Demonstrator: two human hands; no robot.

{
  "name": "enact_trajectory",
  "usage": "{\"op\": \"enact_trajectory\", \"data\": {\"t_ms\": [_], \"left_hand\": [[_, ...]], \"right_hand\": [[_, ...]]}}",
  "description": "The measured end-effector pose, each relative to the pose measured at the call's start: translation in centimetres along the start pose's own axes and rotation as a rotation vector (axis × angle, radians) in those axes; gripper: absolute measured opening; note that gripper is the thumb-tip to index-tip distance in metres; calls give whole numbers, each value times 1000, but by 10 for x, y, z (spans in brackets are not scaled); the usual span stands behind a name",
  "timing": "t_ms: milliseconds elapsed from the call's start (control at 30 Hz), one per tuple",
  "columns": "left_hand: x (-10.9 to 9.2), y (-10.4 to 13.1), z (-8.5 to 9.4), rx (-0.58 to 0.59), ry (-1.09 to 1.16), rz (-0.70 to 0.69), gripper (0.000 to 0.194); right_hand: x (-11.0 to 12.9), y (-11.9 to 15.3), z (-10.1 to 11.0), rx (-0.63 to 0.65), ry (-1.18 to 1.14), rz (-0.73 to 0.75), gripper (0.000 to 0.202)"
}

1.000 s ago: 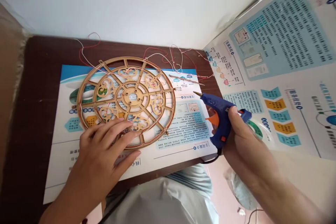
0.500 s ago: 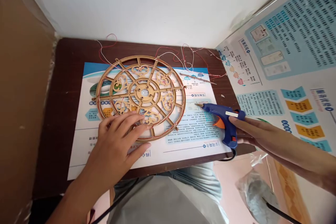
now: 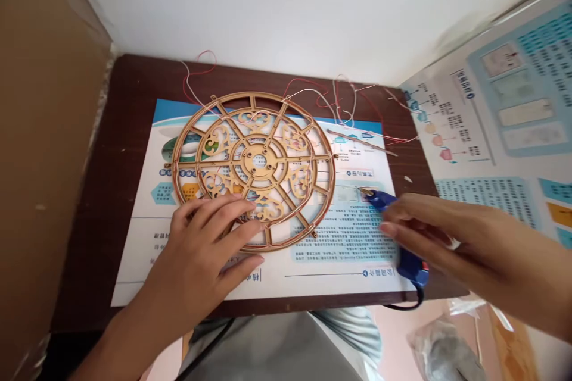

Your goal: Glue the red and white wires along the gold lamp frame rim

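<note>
A round tan openwork frame (image 3: 258, 161) with scrollwork and spokes lies flat on a printed sheet (image 3: 339, 283), with red and white wires (image 3: 308, 90) trailing from its far edge. My left hand (image 3: 210, 244) rests on the frame's near left part, fingers spread. To the right of the frame, a blue glue gun (image 3: 413, 268) lies on the sheet, its metal tip pointing left towards the frame. Over the gun's body is my right hand (image 3: 429, 226), thumb and fingers partly apart, covering much of the gun; nothing is seen gripped between them.
A thin brown strip (image 3: 361, 141) lies at the right of the sheet on the dark brown table (image 3: 129, 89). White wall (image 3: 250, 6) stands behind, a brown panel (image 3: 44, 131) at left, and printed paper (image 3: 473, 119) at right. A plastic bag (image 3: 447, 348) sits below.
My right hand has moved from the back of the glue gun forward over its body. My left hand stays on the frame. The view has shifted slightly.
</note>
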State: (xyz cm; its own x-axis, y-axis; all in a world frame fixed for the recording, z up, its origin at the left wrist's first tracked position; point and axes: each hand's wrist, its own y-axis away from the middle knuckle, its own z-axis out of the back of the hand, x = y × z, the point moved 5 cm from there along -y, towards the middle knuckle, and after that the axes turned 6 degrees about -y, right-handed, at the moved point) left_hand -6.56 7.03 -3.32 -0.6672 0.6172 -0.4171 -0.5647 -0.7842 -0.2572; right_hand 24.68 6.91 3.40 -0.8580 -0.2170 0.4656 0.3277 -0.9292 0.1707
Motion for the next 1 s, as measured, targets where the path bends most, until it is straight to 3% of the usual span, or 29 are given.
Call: {"op": "enact_trajectory", "data": {"t_ms": [67,133,267,400,633,1000], "left_hand": [[-1,-1,1,14,-12,1,17],[-2,-1,1,20,-23,3,17],[-3,-2,1,35,-31,3,16],[-3,-3,1,41,-36,15,14],[-3,-1,0,67,-48,46,16],[-3,-1,0,56,-48,34,18]], "right_hand": [[33,-25,-15,74,-73,228,24],[58,-46,-31,93,-67,435,23],[71,-73,-55,157,-93,561,33],[68,-81,-61,241,-101,592,33],[68,-84,-64,275,-100,566,21],[68,-94,-68,335,-227,417,17]]}}
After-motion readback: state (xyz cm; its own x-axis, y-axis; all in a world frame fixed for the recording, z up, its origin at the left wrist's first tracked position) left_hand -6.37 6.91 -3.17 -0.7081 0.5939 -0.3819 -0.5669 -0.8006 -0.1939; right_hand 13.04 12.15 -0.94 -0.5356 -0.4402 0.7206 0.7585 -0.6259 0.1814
